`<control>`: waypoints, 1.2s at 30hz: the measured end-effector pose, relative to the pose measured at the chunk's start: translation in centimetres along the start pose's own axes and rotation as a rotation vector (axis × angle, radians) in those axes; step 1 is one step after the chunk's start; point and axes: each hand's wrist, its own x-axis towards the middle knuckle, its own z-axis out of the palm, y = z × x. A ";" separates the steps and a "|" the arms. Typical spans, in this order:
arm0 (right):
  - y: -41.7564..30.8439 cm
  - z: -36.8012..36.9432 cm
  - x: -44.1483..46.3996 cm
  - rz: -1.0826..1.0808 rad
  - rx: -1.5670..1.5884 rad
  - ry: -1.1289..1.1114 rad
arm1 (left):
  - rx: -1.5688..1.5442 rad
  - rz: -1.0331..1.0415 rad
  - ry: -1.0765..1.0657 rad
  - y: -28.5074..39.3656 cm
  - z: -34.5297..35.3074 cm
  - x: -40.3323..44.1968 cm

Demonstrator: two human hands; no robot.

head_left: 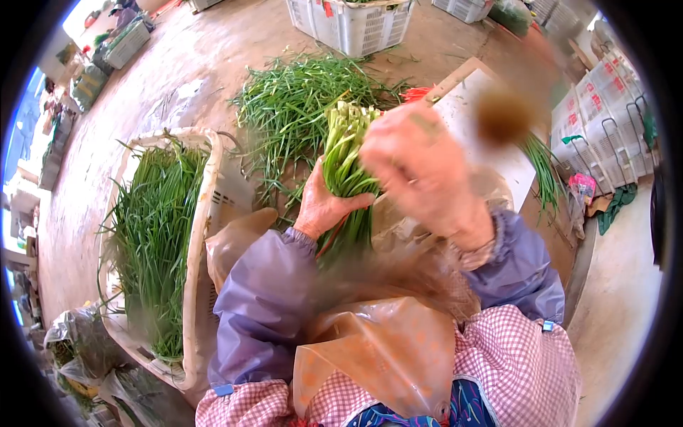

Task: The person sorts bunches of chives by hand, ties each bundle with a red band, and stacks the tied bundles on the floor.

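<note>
Green slender stalks (153, 235) packed in a long, off-white plastic crate (199, 228), with more in hand.
Rightward, beyond a loose heap of green leaves (292, 92), the left hand (320, 205) closes its grip around a thick green bundle with pale cut ends (343, 160); the blurred right hand (411, 167) curls just beside it, contents impossible to tell, near a flat white board (514, 162).

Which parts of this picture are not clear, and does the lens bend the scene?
In the head view, the right hand looks blurred, probably by motion, while the left hand and its bundle of green stems are sharper; in the head view, a brown blob at upper right is out of focus; the head view also shows fisheye-like distortion.
</note>
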 end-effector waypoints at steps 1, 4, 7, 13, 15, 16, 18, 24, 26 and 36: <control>0.1 1.2 -0.9 -0.025 -0.098 -0.066 | -0.096 0.018 0.070 0.1 0.5 -0.1; 0.9 4.1 -2.6 0.012 -0.280 -0.079 | -0.106 -0.009 0.182 -1.2 0.6 -0.1; 1.1 5.3 -2.6 0.115 -0.388 -0.020 | 0.082 -0.048 0.261 -1.1 0.4 -0.4; 0.0 7.2 -2.1 0.238 -0.374 0.029 | 0.288 -0.072 0.423 0.1 0.7 -0.6; 0.8 8.2 -2.3 0.275 -0.299 0.046 | 0.307 -0.114 0.439 0.4 0.9 -0.6; 1.2 8.6 -2.4 0.310 -0.226 0.068 | 0.327 -0.150 0.453 0.5 1.0 -0.6; 1.8 9.0 -2.7 0.293 -0.183 0.075 | 0.329 -0.154 0.441 0.3 0.7 -0.7; 1.2 8.9 -2.8 0.228 -0.345 0.100 | 0.336 -0.195 0.451 0.3 1.2 -0.6; 1.2 9.1 -2.9 0.197 -0.432 0.125 | 0.329 -0.189 0.463 0.2 1.2 -0.5; 5.1 -1.1 0.2 0.513 1.288 0.364 | 0.459 -0.159 0.446 -0.3 0.9 -0.5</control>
